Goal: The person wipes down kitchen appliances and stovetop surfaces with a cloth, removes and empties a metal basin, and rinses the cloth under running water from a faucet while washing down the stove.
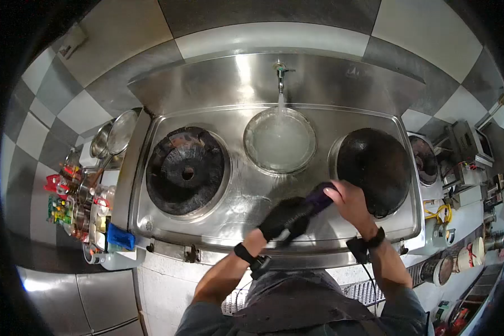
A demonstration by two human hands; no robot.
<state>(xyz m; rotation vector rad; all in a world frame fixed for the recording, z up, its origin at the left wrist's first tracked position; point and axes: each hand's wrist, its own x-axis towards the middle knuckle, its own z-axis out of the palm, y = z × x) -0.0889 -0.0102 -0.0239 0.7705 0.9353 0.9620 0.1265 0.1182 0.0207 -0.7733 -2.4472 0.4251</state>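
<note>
My left hand (pixel 285 221) is covered by a black, glove-like piece that blurs with motion, so its fingers cannot be made out. The purple end of this black-and-purple glove (pixel 319 199) reaches toward my right hand (pixel 350 201). That hand is bare, and its fingers are closed on the purple end. Both hands are above the front part of the steel stove top (pixel 257 210). Just right of my right hand is a blackened wok (pixel 372 168), sitting on the right burner.
Water runs from a wall tap (pixel 281 84) into a round pan (pixel 280 140) of cloudy water. On the left is a black burner ring (pixel 187 171). Strainers (pixel 122 131), bottles and a blue container (pixel 120 237) crowd the left side. A yellow hose (pixel 441 213) hangs at right.
</note>
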